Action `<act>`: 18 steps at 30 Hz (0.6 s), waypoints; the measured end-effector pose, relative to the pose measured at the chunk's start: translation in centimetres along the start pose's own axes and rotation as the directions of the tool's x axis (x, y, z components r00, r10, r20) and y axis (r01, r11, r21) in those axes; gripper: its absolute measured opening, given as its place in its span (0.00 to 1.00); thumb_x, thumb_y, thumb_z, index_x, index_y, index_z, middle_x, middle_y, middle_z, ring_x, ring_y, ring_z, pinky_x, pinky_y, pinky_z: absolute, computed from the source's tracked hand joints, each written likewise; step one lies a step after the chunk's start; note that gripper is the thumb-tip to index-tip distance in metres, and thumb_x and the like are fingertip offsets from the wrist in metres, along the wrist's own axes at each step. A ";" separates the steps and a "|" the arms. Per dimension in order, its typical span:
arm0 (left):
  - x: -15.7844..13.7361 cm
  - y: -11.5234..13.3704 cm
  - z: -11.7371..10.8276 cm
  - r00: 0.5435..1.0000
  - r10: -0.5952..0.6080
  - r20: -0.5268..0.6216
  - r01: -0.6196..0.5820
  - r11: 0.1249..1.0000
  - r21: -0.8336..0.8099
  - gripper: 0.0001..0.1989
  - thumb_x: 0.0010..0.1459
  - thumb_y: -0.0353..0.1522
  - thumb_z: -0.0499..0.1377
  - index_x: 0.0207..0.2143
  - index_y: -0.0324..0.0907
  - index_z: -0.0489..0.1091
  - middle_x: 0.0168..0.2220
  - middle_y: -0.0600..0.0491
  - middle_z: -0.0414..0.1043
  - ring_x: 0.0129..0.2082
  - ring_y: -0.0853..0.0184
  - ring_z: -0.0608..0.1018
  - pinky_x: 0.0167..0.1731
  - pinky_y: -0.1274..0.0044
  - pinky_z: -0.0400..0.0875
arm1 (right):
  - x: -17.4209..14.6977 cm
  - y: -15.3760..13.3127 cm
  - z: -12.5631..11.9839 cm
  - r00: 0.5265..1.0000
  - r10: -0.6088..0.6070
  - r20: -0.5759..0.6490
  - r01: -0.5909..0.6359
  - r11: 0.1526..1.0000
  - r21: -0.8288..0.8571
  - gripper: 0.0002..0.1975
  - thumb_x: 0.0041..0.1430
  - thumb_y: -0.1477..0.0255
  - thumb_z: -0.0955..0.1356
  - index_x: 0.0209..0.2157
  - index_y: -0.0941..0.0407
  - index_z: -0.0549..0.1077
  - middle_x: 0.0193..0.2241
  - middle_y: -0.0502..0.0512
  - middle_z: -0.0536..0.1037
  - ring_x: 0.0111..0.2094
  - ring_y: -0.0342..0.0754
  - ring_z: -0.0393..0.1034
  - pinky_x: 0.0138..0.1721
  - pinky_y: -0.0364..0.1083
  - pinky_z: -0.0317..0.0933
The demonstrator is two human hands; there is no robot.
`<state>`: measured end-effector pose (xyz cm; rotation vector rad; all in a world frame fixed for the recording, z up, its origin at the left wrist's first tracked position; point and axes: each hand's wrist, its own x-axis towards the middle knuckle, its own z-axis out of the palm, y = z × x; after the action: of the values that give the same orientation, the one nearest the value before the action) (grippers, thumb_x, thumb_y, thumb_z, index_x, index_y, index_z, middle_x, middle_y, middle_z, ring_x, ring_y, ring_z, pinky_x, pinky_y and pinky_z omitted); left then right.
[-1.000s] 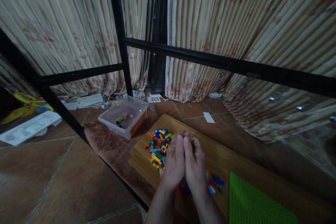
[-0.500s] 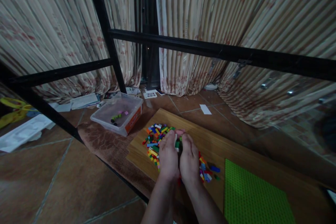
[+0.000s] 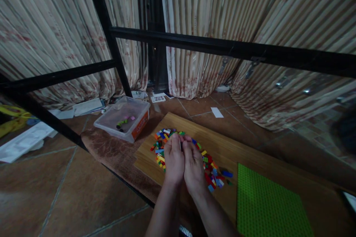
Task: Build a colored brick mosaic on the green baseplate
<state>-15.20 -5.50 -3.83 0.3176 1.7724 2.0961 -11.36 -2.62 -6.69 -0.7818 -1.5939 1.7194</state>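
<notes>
My left hand (image 3: pixel 174 161) and my right hand (image 3: pixel 194 166) are pressed together, cupped over the middle of a spread of colourful toy bricks (image 3: pixel 213 174). Fingers of both point away from me and curl inward. A sliver of something shows in the gap between them; most of what they enclose is hidden. Loose bricks lie on either side of the hands, on a wooden board (image 3: pixel 175 120). To the right on the same board lies a green studded baseplate (image 3: pixel 269 200).
A clear plastic box (image 3: pixel 107 118) with a few bricks inside stands beyond the board on a brown cloth-covered surface (image 3: pixel 111 153). A black metal frame (image 3: pixel 178 40) crosses ahead. Papers (image 3: pixel 89 106) and white packaging (image 3: pixel 25 142) lie on the tiled floor, before striped curtains (image 3: pixel 200 14).
The hands have closed together over the green and white bricks seen between them before, and shifted slightly left. More of the bricks on the right are uncovered.
</notes>
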 end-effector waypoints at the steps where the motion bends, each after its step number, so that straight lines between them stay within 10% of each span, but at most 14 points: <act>1: 0.0 0.0 -0.1 1.000 0.009 -0.013 -0.009 1.000 0.004 0.19 0.62 0.42 0.47 0.23 0.42 0.64 0.29 0.52 0.76 0.30 0.68 0.75 0.34 0.77 0.69 | 0.0 0.1 0.1 1.000 0.001 -0.014 -0.001 1.000 0.024 0.19 0.60 0.57 0.61 0.43 0.54 0.73 0.45 0.56 0.77 0.46 0.49 0.70 0.51 0.49 0.61; 9: 0.8 -0.8 0.0 0.981 -0.181 -0.068 0.159 0.955 -0.248 0.17 0.59 0.44 0.49 0.25 0.41 0.64 0.27 0.54 0.74 0.24 0.69 0.75 0.27 0.78 0.67 | -0.4 0.0 0.0 0.993 0.119 -0.002 -0.115 0.965 0.235 0.21 0.59 0.55 0.62 0.45 0.54 0.74 0.45 0.54 0.78 0.48 0.51 0.71 0.47 0.48 0.65; 18: 0.5 -0.5 0.1 0.999 -0.027 -0.044 0.028 0.999 0.027 0.19 0.60 0.44 0.48 0.23 0.43 0.66 0.28 0.52 0.75 0.30 0.66 0.75 0.34 0.76 0.69 | -0.4 0.7 -0.1 0.999 0.026 -0.019 -0.024 0.995 0.093 0.18 0.58 0.61 0.63 0.45 0.53 0.74 0.44 0.55 0.78 0.45 0.50 0.71 0.47 0.49 0.64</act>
<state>-15.52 -5.17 -4.38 0.2556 1.8209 2.0766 -11.09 -2.96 -7.44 -0.7739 -1.4851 1.7842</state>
